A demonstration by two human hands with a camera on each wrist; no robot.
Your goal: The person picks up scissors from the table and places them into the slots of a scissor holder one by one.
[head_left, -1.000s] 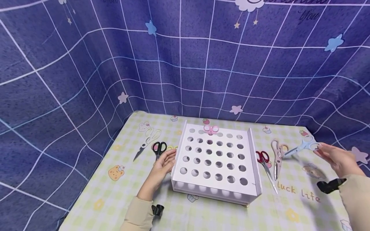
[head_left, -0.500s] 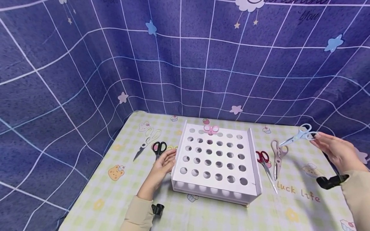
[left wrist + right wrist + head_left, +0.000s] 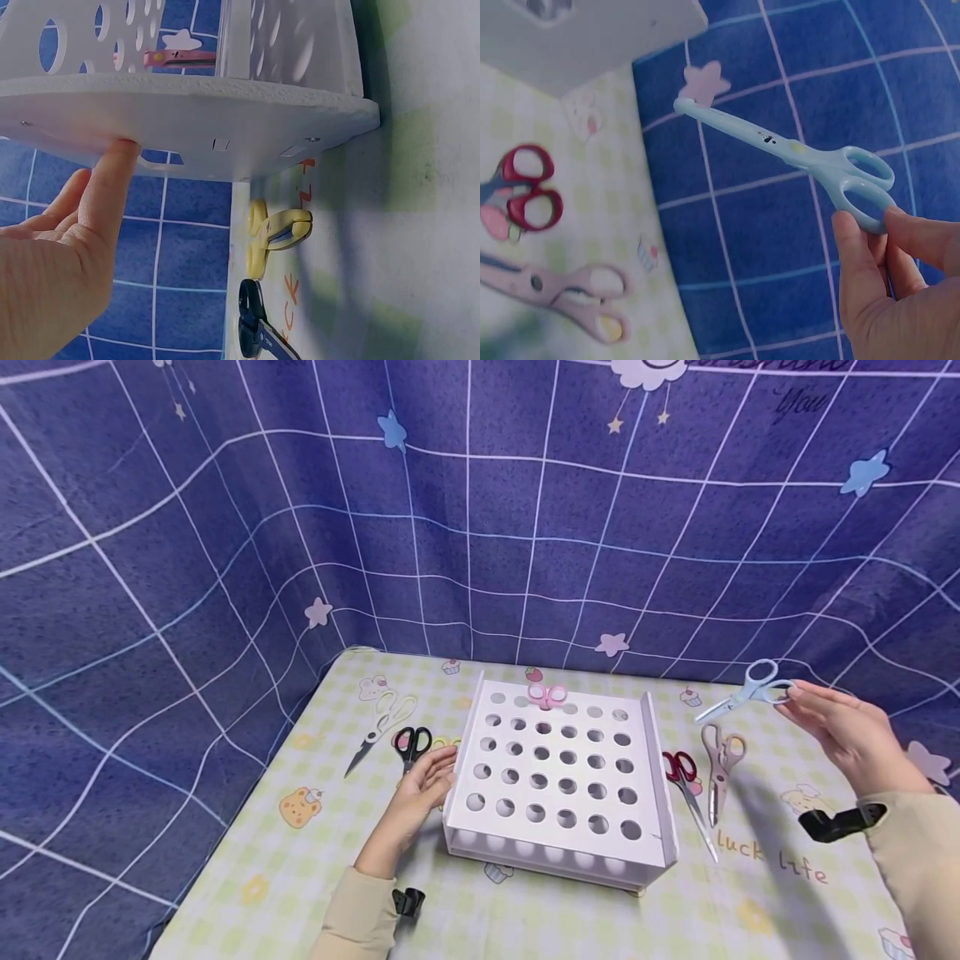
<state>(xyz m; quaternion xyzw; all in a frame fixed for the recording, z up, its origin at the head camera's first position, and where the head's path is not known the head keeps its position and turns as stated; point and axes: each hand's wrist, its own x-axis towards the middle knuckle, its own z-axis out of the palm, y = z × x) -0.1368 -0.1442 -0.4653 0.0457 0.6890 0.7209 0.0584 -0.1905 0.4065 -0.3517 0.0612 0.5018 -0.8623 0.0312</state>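
Light blue scissors [image 3: 750, 689] are up in the air at the right, blades pointing left; my right hand [image 3: 843, 727] pinches one handle loop between thumb and fingers. In the right wrist view the scissors [image 3: 780, 154] show with their blades together. A white rack [image 3: 555, 768] with rows of round holes stands mid-table. My left hand [image 3: 420, 785] rests against its left side panel, and the left wrist view shows a thumb [image 3: 109, 191] touching that panel. Pink scissors [image 3: 547, 696] stand in a back-row hole, handles up.
Red-handled scissors [image 3: 693, 802] and pinkish-beige scissors [image 3: 720, 768] lie right of the rack. White-handled scissors [image 3: 382, 727], black scissors [image 3: 412, 745] and yellow scissors [image 3: 277, 229] lie at its left. A blue curtain [image 3: 525, 527] hangs behind the table.
My right hand has lifted the light blue scissors and carried them leftward, toward the rack. The left hand and the rack have stayed in place.
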